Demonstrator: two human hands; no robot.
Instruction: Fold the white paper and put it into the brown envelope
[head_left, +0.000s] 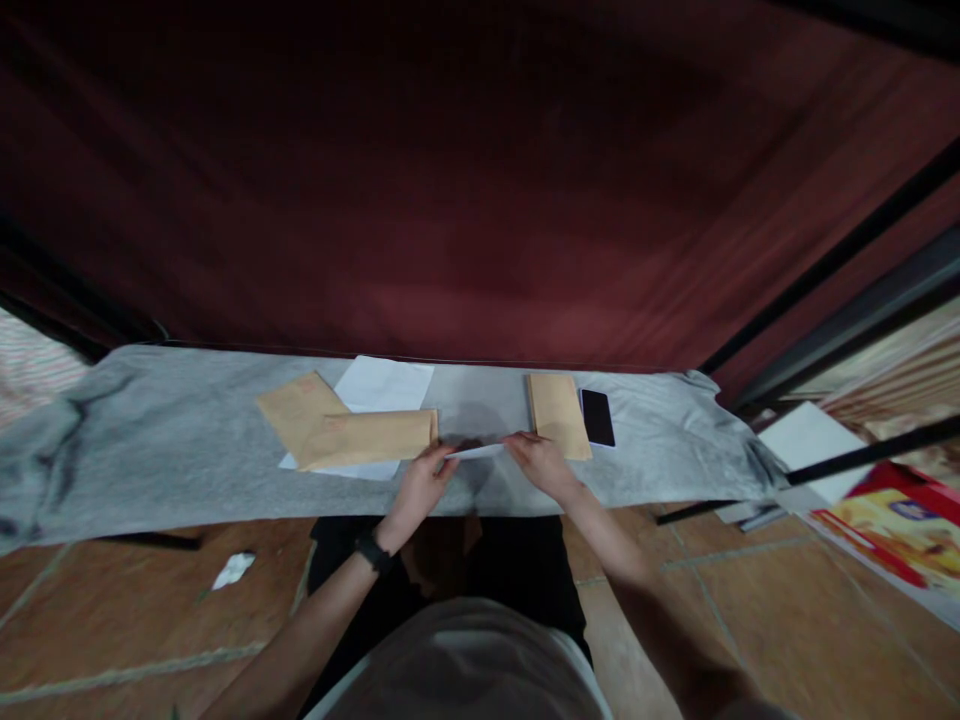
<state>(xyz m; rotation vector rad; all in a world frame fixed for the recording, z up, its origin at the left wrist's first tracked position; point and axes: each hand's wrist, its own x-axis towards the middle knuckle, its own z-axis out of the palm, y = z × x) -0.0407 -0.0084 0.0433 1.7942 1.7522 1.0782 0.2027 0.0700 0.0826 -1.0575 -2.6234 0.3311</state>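
A narrow white paper (477,452), seen nearly edge-on, is held up just over the cloth between my two hands. My left hand (424,482), with a dark watch on its wrist, pinches the paper's left end. The right end is gripped by the fingers of my right hand (541,462). Left of my left hand lie brown envelopes (375,437), overlapping at angles, with white sheets (384,382) behind and under them. A brown envelope stack (561,410) lies just beyond my right hand, a dark phone (598,417) against its right side.
A grey cloth (195,440) covers the long narrow table. Behind it hangs a dark red curtain (450,250). Dark frame bars (840,250) slant at the right, near a red and yellow box (900,530). A crumpled white scrap (234,570) lies on the tiled floor.
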